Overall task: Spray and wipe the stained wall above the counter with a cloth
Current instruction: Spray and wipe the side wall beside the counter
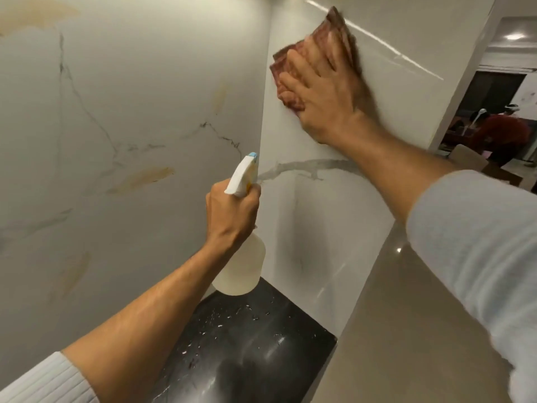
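Wiping is in hand: the right hand (325,91) presses the cloth (290,80) flat on the right wall (392,91), the left hand (229,213) closed around the spray bottle (241,266); next, the yellow stains (142,178) at left probably need spraying.

the right hand (325,91) lies flat, fingers spread, pressing a reddish-brown cloth (293,82) against the marble wall (145,97). below and to its left, the left hand (232,213) grips a spray bottle (241,266) by the neck, nozzle up. under that hand lies the wet black counter (261,344); left of it, yellowish stains (142,178).

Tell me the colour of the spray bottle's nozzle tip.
Light blue nozzle tip, seen in the head view.
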